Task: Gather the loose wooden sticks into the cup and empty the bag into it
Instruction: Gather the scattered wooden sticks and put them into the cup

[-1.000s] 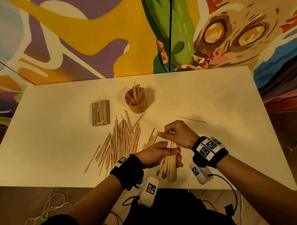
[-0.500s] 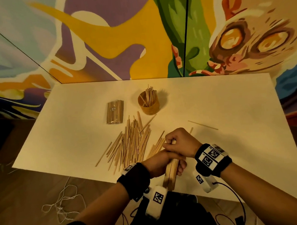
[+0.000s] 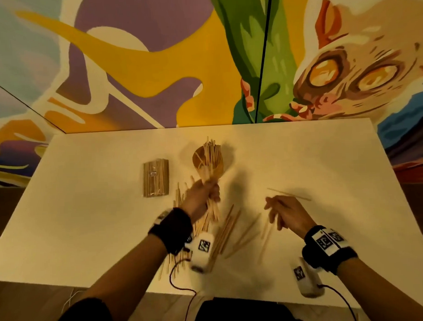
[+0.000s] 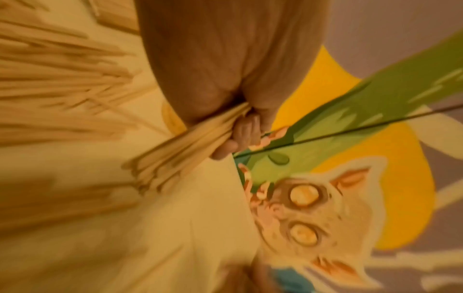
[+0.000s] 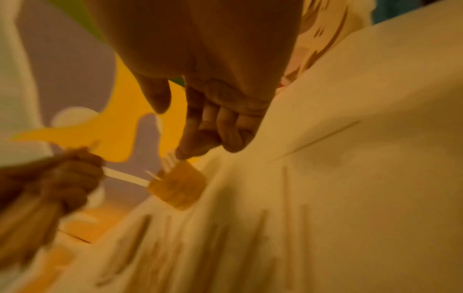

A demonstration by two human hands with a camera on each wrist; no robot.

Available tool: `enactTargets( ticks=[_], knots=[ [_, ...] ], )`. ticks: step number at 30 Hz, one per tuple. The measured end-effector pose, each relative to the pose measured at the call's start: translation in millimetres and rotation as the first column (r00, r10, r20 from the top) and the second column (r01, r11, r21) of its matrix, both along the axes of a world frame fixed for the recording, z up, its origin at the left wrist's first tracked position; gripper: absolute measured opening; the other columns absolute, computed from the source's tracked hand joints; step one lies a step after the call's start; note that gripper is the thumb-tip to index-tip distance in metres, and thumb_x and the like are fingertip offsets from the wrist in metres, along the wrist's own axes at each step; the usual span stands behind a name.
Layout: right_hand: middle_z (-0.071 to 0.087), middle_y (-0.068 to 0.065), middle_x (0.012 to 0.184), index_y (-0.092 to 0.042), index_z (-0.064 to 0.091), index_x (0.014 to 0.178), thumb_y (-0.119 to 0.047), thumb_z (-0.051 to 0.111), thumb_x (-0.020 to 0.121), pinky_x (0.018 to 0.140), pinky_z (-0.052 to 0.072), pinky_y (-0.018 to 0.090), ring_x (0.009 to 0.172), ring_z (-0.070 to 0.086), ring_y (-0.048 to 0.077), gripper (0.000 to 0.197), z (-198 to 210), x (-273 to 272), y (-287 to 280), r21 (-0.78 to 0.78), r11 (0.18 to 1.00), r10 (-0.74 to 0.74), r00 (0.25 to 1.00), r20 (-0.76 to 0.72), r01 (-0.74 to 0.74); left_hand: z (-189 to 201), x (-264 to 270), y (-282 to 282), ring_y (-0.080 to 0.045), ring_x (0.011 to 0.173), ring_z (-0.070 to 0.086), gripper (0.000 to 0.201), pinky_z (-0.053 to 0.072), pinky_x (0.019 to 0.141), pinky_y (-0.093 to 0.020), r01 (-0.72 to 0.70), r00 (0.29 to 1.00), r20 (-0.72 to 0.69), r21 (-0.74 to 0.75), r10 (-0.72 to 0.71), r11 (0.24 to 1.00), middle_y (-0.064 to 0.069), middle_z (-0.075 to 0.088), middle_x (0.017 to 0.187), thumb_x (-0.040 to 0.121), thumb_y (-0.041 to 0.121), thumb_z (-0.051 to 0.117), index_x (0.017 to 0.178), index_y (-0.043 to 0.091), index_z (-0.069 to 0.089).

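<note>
My left hand grips a bundle of wooden sticks and holds it up just in front of the wooden cup, the top ends level with its mouth. The left wrist view shows the bundle clamped in the curled fingers. The cup holds several sticks. My right hand hovers over the table with loosely bent fingers and holds nothing. Loose sticks lie scattered between and below the hands. The clear bag of sticks lies flat left of the cup.
A single stick lies apart, just beyond my right hand. The white table backs onto a painted wall. Cables hang off the near edge by my wrists.
My left hand lifted the bundle from near the front edge and carried it forward to the cup. My right hand let go of the bundle and moved right.
</note>
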State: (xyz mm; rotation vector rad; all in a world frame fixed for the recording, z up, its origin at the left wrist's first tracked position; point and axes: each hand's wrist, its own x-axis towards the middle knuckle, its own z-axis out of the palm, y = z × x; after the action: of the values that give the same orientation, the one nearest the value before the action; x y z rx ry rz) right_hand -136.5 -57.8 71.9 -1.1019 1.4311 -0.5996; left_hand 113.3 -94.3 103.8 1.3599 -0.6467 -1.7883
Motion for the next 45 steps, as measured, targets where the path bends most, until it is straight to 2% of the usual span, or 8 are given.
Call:
enactTargets(
  ticks=[7, 11, 18, 24, 29, 35, 41, 45],
  knots=[
    [0.064, 0.006, 0.063, -0.008, 0.064, 0.072, -0.030, 0.055, 0.097, 0.058, 0.045, 0.027, 0.057, 0.058, 0.019, 0.034, -78, -56, 59, 0.329, 0.943, 0.180, 0.901, -0.395, -0.044, -18, 42, -118, -0.014, 0.055, 0.034, 0.029, 0.033, 0.057, -0.029, -0.258, 0.945, 0.154, -0.197, 0.290, 0.946, 0.002, 0.035, 0.059, 0.102, 0.023, 0.045, 0.075, 0.017, 0.039],
    [0.065, 0.007, 0.079, -0.012, 0.064, 0.075, -0.030, 0.055, 0.097, 0.066, 0.043, 0.033, 0.073, 0.060, 0.023, 0.030, -86, -51, 85, 0.287, 0.957, 0.092, 0.886, -0.454, 0.048, -30, 40, -153, -0.012, 0.056, 0.030, 0.026, 0.031, 0.053, -0.025, -0.280, 0.914, 0.213, -0.284, 0.346, 0.917, 0.000, 0.029, 0.065, 0.103, 0.017, 0.041, 0.078, 0.017, 0.035],
    [0.068, 0.011, 0.081, -0.003, 0.069, 0.080, -0.026, 0.059, 0.095, 0.073, 0.048, 0.041, 0.077, 0.062, 0.028, 0.028, -92, -41, 87, 0.222, 0.962, -0.029, 0.867, -0.498, 0.159, -62, 35, -172, -0.013, 0.061, 0.050, 0.021, 0.045, 0.063, -0.029, -0.255, 0.826, 0.392, -0.381, 0.405, 0.889, 0.000, 0.052, 0.069, 0.101, 0.025, 0.045, 0.085, 0.012, 0.050],
    [0.068, 0.013, 0.078, -0.003, 0.069, 0.078, -0.024, 0.060, 0.094, 0.069, 0.047, 0.039, 0.075, 0.062, 0.028, 0.028, -93, -40, 88, 0.213, 0.955, -0.069, 0.857, -0.511, 0.204, -78, 36, -171, -0.020, 0.091, 0.060, 0.019, 0.045, 0.083, -0.031, -0.182, 0.799, 0.468, -0.410, 0.378, 0.894, -0.004, 0.066, 0.094, 0.099, 0.028, 0.049, 0.097, 0.013, 0.060],
    [0.068, 0.012, 0.078, -0.005, 0.070, 0.078, -0.025, 0.059, 0.095, 0.070, 0.047, 0.039, 0.074, 0.062, 0.028, 0.028, -94, -40, 87, 0.219, 0.951, -0.077, 0.853, -0.516, 0.219, -83, 38, -169, -0.016, 0.074, 0.049, 0.021, 0.040, 0.075, -0.030, -0.155, 0.832, 0.450, -0.372, 0.325, 0.915, 0.001, 0.057, 0.074, 0.093, 0.019, 0.058, 0.073, 0.014, 0.054],
    [0.068, 0.011, 0.081, -0.007, 0.071, 0.080, -0.024, 0.059, 0.095, 0.069, 0.047, 0.036, 0.077, 0.062, 0.027, 0.025, -96, -40, 87, 0.217, 0.952, -0.075, 0.850, -0.521, 0.217, -81, 46, -160, -0.016, 0.086, 0.059, 0.019, 0.044, 0.082, -0.028, -0.090, 0.883, 0.411, -0.320, 0.225, 0.943, -0.001, 0.068, 0.088, 0.089, 0.025, 0.057, 0.087, 0.010, 0.069],
    [0.066, 0.009, 0.083, -0.017, 0.067, 0.077, -0.024, 0.056, 0.097, 0.065, 0.038, 0.029, 0.074, 0.058, 0.023, 0.024, -95, -39, 87, 0.217, 0.949, -0.083, 0.849, -0.522, 0.227, -61, 60, -178, -0.016, 0.095, 0.068, 0.045, 0.039, 0.086, -0.024, -0.148, 0.896, 0.365, -0.294, 0.254, 0.944, -0.010, 0.075, 0.091, 0.090, 0.038, 0.057, 0.064, 0.004, 0.068],
    [0.065, 0.010, 0.083, -0.013, 0.067, 0.078, -0.023, 0.056, 0.097, 0.070, 0.040, 0.030, 0.076, 0.058, 0.026, 0.024, -95, -37, 86, 0.221, 0.943, -0.105, 0.850, -0.515, 0.250, -58, 65, -182, -0.013, 0.103, 0.065, 0.021, 0.043, 0.093, -0.027, 0.035, 0.873, 0.463, -0.378, 0.156, 0.925, -0.006, 0.075, 0.100, 0.081, 0.025, 0.061, 0.072, 0.013, 0.076]
  ],
)
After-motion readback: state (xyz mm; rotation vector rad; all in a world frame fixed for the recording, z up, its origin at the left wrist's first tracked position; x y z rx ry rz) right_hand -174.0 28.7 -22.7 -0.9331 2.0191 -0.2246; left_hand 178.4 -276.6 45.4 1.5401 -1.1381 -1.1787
